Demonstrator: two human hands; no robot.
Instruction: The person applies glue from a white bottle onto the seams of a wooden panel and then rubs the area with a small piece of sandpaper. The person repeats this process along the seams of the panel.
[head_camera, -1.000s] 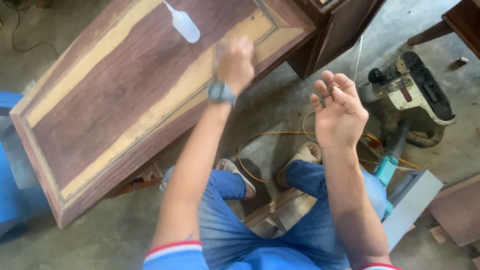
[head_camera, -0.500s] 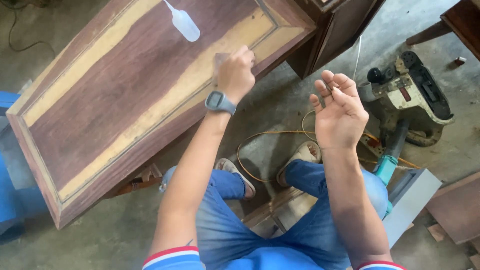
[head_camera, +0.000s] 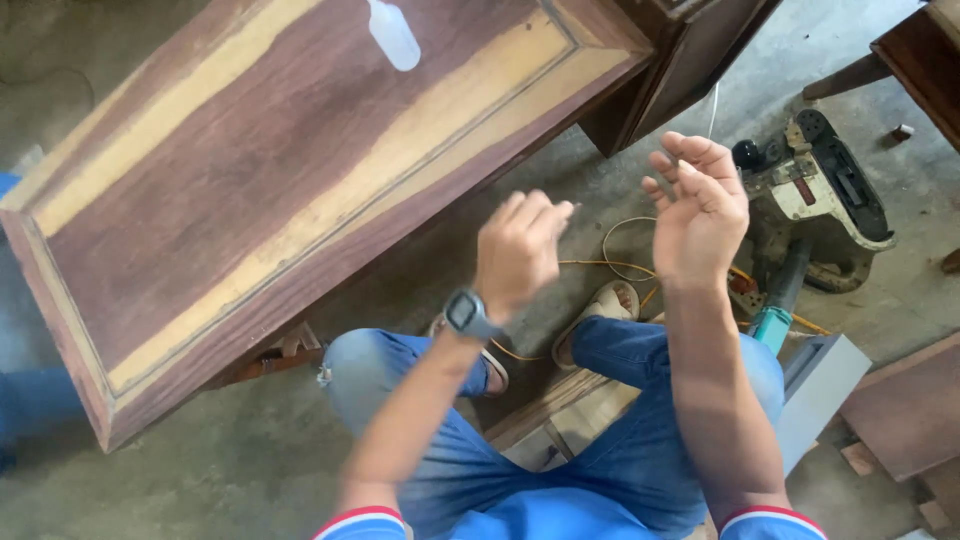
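My left hand hovers in the air over the concrete floor, just off the near edge of a large dark wooden panel with pale yellow streaks. Its fingers are loosely curled and hold nothing I can see; a grey watch is on the wrist. My right hand is raised to its right, fingers apart and slightly bent, palm toward me, empty. A white plastic bottle lies on the panel's far part. Both knees in blue jeans are below.
A power tool with a dark body sits on the floor at right, with a yellow cord looping near my sandalled feet. Dark wooden furniture stands behind the panel. Wood offcuts and a grey board lie at lower right.
My left hand has pulled back off the panel's edge toward me and lower, its fingers loosening. The right hand has stayed raised and open. The view has shifted slightly.
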